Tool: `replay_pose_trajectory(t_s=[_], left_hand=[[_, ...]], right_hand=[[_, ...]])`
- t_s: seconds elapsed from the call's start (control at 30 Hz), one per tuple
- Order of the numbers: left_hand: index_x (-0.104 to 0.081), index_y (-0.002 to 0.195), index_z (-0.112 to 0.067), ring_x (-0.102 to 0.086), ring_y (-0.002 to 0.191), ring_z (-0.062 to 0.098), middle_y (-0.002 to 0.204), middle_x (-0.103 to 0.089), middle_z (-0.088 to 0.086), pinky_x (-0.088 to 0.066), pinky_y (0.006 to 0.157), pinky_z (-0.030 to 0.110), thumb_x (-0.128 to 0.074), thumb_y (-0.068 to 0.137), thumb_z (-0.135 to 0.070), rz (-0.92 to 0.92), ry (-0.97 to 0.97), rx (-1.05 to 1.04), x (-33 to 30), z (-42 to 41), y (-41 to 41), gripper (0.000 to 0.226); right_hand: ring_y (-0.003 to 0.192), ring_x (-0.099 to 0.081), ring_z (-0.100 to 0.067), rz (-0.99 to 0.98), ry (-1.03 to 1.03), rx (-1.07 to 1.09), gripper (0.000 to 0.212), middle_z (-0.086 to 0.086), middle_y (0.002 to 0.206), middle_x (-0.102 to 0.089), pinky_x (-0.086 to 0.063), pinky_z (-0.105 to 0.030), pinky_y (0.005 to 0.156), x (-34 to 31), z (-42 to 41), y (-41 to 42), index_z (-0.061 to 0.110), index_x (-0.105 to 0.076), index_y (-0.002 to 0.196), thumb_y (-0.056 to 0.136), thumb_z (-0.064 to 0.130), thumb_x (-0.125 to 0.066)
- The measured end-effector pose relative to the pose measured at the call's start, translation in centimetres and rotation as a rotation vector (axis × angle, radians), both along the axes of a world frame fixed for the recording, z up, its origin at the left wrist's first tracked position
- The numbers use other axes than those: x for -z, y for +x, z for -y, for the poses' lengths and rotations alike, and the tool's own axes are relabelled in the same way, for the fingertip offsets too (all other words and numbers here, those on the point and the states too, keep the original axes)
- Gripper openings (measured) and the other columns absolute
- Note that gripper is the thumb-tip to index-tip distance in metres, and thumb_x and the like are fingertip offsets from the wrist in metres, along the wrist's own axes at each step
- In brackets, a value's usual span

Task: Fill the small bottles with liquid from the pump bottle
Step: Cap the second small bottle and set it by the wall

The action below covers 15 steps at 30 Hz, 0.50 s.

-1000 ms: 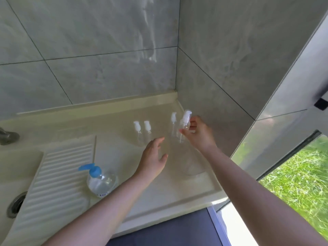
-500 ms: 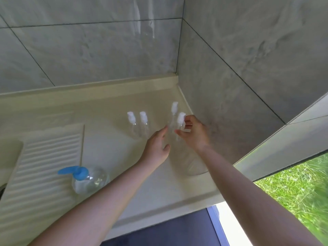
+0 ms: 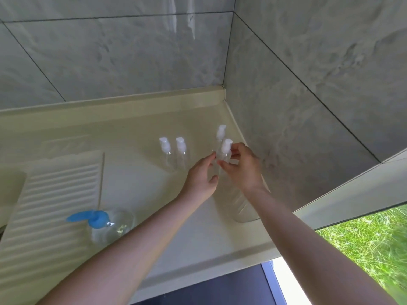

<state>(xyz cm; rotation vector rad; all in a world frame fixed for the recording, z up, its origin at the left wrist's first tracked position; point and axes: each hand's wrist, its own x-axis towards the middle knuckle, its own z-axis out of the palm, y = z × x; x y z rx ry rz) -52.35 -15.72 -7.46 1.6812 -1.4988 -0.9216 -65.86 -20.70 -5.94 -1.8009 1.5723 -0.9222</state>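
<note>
1. Small bottle (image 3: 224, 154) with white cap lifted near the corner: right hand (image 3: 240, 168) pinching its top, left hand (image 3: 201, 176) half-open, fingertips touching its body.
2. Three other small bottles (image 3: 174, 154) standing capped, apparently empty.
3. Pump bottle (image 3: 105, 223) untouched on the table (image 3: 198, 227), well apart.
4. Filling seemingly not begun; cap removal likely next.

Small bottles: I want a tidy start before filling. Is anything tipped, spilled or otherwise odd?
Nothing stands out. Two capped small bottles stand upright together on the counter, a third stands upright near the corner, and the fourth is between both hands. The pump bottle shows no spill.
</note>
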Motion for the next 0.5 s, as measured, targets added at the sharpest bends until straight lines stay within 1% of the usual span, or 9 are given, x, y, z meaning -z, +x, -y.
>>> replay_pose_trajectory(t_s=[0.1, 0.17, 0.23, 0.27, 0.3, 0.4, 0.5], left_hand=[[-0.040, 0.147, -0.016, -0.052, 0.127, 0.013, 0.146, -0.049, -0.003, -0.042, 0.109, 0.036, -0.058, 0.087, -0.001, -0.025, 0.005, -0.015, -0.09, 0.19, 0.08, 0.064], [-0.040, 0.148, -0.017, -0.052, 0.128, 0.012, 0.145, -0.049, -0.004, -0.042, 0.109, 0.035, -0.057, 0.088, -0.001, -0.035, 0.011, -0.013, -0.23, 0.26, 0.05, 0.064], [-0.041, 0.147, -0.018, -0.050, 0.130, 0.011, 0.145, -0.050, -0.004, -0.040, 0.110, 0.033, -0.056, 0.088, -0.002, -0.030, 0.016, -0.011, -0.36, 0.41, 0.12, 0.063], [-0.041, 0.147, -0.018, -0.049, 0.131, 0.010, 0.144, -0.051, -0.004, -0.040, 0.111, 0.031, -0.056, 0.089, -0.002, -0.027, 0.017, -0.012, -0.42, 0.45, 0.13, 0.063], [-0.042, 0.147, -0.019, -0.049, 0.131, 0.009, 0.144, -0.052, -0.004, -0.039, 0.111, 0.030, -0.056, 0.089, -0.002, -0.029, 0.018, -0.017, -0.48, 0.51, 0.17, 0.062], [-0.043, 0.146, -0.020, -0.048, 0.130, 0.006, 0.141, -0.055, -0.004, -0.039, 0.110, 0.026, -0.055, 0.090, -0.004, -0.037, 0.032, -0.032, -0.54, 0.60, 0.21, 0.060], [-0.042, 0.146, -0.023, -0.048, 0.131, 0.006, 0.140, -0.056, -0.003, -0.039, 0.109, 0.027, -0.055, 0.091, -0.005, -0.046, 0.036, -0.029, -0.57, 0.71, 0.11, 0.060]], right_hand=[[0.093, -0.063, -0.013, -0.004, -0.021, -0.001, 0.039, -0.002, 0.102, -0.065, -0.046, -0.002, 0.065, 0.41, 0.32, 0.33, 0.011, -0.061, 0.107, 0.076, 0.021, -0.083], [0.092, -0.063, -0.014, -0.014, -0.040, 0.008, 0.039, -0.002, 0.102, -0.064, -0.048, -0.008, 0.067, 0.55, 0.31, 0.34, 0.011, -0.060, 0.106, 0.076, 0.023, -0.083], [0.088, -0.062, -0.016, -0.039, -0.069, 0.026, 0.040, -0.001, 0.097, -0.064, -0.052, -0.023, 0.073, 0.66, 0.38, 0.44, 0.011, -0.059, 0.103, 0.076, 0.028, -0.084], [0.085, -0.062, -0.016, -0.053, -0.079, 0.035, 0.041, -0.001, 0.094, -0.064, -0.052, -0.028, 0.074, 0.70, 0.35, 0.46, 0.012, -0.059, 0.101, 0.075, 0.031, -0.084], [0.082, -0.061, -0.016, -0.064, -0.085, 0.043, 0.042, 0.000, 0.091, -0.063, -0.050, -0.029, 0.072, 0.69, 0.31, 0.53, 0.013, -0.058, 0.099, 0.074, 0.034, -0.084], [0.076, -0.059, -0.014, -0.082, -0.064, 0.068, 0.047, 0.002, 0.085, -0.060, -0.044, -0.023, 0.065, 0.65, 0.22, 0.71, 0.016, -0.054, 0.096, 0.072, 0.042, -0.085], [0.078, -0.059, -0.016, -0.073, -0.020, 0.083, 0.049, 0.002, 0.086, -0.059, -0.043, -0.025, 0.067, 0.42, 0.19, 0.73, 0.015, -0.054, 0.098, 0.072, 0.043, -0.085]])
